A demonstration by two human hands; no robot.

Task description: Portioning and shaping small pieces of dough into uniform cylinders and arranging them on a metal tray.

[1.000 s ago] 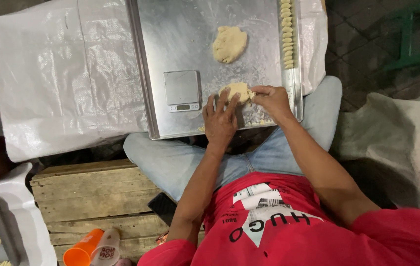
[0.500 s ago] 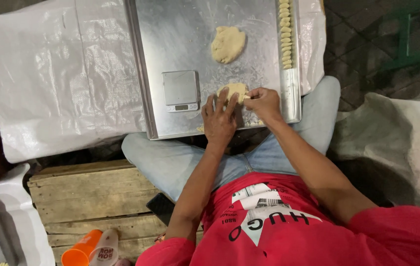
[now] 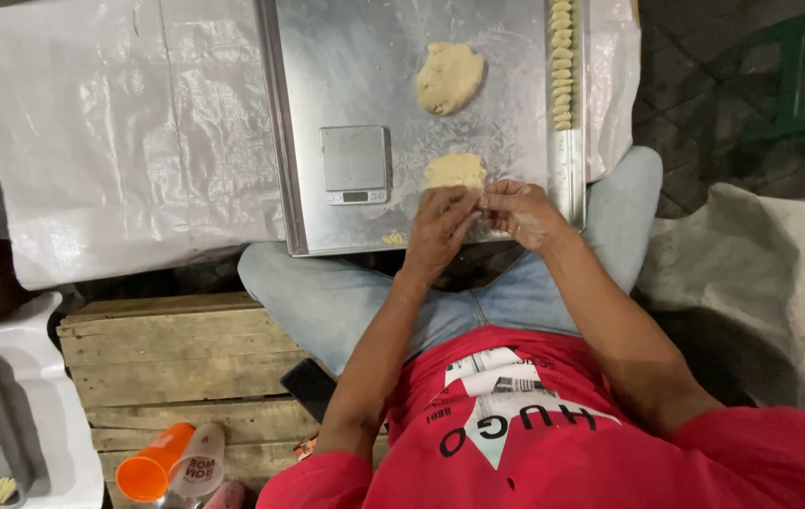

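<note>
A dark paved floor runs around a low desk covered in white plastic sheet, and on the sheet lies a steel tray with raised rims. Taking the tray as landmark: the left hand and right hand meet over its near edge, fingertips pinched together on a small bit of dough too hidden to make out. Just beyond them, inside the tray, sits the near dough lump. A larger dough lump lies further in, well apart from it. The small digital scale stands left of the near lump, close to the near rim. A row of shaped dough pieces hugs the tray's right rim. Bare metal lies open in the tray's far left part. A wooden crate sits below the tray's near edge, with an orange cup on it.
</note>
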